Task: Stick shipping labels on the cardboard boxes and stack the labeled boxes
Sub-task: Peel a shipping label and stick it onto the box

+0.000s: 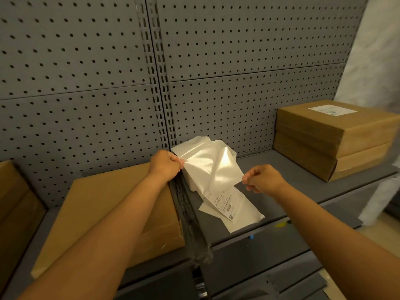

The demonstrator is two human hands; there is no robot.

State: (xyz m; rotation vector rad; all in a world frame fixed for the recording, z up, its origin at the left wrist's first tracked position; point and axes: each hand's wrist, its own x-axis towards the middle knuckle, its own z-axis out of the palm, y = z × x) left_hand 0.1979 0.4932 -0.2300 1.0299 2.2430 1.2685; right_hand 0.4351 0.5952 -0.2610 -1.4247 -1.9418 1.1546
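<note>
Both your forearms reach forward, bare. Your left hand (166,164) is curled, thumb and fingers pinching one edge of the sheet (214,167). Your right hand (263,178) sits lower and nearer you, fingertips pinching the sheet's opposite corner, knuckles up.

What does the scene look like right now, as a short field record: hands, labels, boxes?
left hand: pinches one edge of the glossy sheet
right hand: pinches the opposite corner
printed labels: lying on the shelf beneath
unlabeled box: left, under the left forearm
stacked boxes: right; top one labeled
</note>
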